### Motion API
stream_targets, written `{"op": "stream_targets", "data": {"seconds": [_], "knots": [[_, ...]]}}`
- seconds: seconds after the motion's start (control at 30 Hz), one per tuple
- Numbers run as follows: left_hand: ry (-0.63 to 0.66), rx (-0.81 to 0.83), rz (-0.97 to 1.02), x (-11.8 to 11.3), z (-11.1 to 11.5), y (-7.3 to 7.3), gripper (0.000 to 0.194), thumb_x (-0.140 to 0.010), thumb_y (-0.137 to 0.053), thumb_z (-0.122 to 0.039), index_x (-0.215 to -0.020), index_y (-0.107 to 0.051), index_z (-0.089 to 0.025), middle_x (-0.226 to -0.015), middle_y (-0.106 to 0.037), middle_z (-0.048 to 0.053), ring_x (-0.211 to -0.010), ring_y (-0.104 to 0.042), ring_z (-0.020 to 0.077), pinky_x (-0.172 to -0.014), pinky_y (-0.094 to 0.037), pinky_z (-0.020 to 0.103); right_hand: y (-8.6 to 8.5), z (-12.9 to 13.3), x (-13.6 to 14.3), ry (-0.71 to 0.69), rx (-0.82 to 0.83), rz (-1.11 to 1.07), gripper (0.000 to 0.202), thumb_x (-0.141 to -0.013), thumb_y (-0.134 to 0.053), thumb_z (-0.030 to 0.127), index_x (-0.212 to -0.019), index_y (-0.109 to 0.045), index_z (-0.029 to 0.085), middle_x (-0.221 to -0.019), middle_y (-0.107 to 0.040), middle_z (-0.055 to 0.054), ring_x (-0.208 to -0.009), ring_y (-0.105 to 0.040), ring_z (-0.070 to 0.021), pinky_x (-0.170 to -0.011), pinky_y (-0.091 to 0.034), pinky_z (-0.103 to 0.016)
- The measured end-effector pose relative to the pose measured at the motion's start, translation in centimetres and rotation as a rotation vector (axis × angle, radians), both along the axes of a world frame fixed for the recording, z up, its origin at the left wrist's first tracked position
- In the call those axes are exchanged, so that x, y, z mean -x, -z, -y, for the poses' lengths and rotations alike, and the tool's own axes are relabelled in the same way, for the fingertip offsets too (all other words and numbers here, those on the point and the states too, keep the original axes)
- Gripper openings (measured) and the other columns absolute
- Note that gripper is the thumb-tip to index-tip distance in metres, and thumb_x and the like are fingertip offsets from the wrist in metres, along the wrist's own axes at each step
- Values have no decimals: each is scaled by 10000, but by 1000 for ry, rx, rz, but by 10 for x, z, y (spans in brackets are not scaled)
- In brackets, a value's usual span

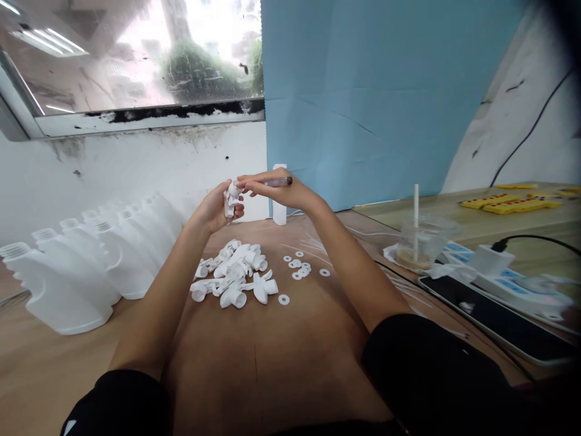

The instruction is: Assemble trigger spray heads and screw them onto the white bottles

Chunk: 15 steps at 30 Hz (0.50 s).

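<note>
Raised above the far part of the table, my left hand is closed around a white spray head. My right hand holds a dark-tipped pen that lies across its fingers, and its fingertips touch the upper end of the spray head. Below them a pile of white spray heads lies on the brown table. Several flat white washers are scattered to the right of the pile.
White bottles stand in rows at the left. At the right are a clear cup with a straw, a phone, a power strip and cables. Thin white tubes lie beside and beyond my right arm.
</note>
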<state>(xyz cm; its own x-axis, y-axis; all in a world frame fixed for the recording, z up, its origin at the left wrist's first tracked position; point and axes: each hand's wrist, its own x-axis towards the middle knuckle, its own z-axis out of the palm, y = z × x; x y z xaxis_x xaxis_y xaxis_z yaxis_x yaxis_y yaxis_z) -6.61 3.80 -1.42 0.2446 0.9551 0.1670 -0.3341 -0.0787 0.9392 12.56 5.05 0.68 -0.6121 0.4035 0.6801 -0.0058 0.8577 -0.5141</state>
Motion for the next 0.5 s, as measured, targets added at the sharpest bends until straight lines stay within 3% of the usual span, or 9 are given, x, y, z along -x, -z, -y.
{"op": "stream_targets", "data": {"seconds": [0.13, 0.27, 0.5], "knots": [[-151, -85, 28, -7, 0, 1, 257, -930, -451, -350, -857, -573, -136, -703, -597, 50, -494, -551, 121, -449, -467, 220, -3, 2, 2, -67, 84, -46, 264, -830, -632, 402, -956, -756, 206, -1020, -722, -44, -935, -662, -207, -836, -564, -354], [-195, -155, 42, -11, 2, 1, 243, -928, -468, -354, -923, -585, -141, -808, -625, 57, -528, -571, 111, -463, -474, 213, -4, 7, 3, -132, 182, -100, 254, -807, -666, 411, -927, -755, 206, -1031, -716, -46, -970, -657, -202, -883, -554, -357], [-252, -187, 75, -11, 10, -4, 223, -883, -563, -381, -897, -557, -158, -745, -610, 31, -544, -574, 103, -492, -467, 194, -4, 5, 1, -151, 244, -187, 279, -793, -684, 437, -878, -747, 179, -1067, -701, -80, -933, -674, -190, -896, -542, -351]]}}
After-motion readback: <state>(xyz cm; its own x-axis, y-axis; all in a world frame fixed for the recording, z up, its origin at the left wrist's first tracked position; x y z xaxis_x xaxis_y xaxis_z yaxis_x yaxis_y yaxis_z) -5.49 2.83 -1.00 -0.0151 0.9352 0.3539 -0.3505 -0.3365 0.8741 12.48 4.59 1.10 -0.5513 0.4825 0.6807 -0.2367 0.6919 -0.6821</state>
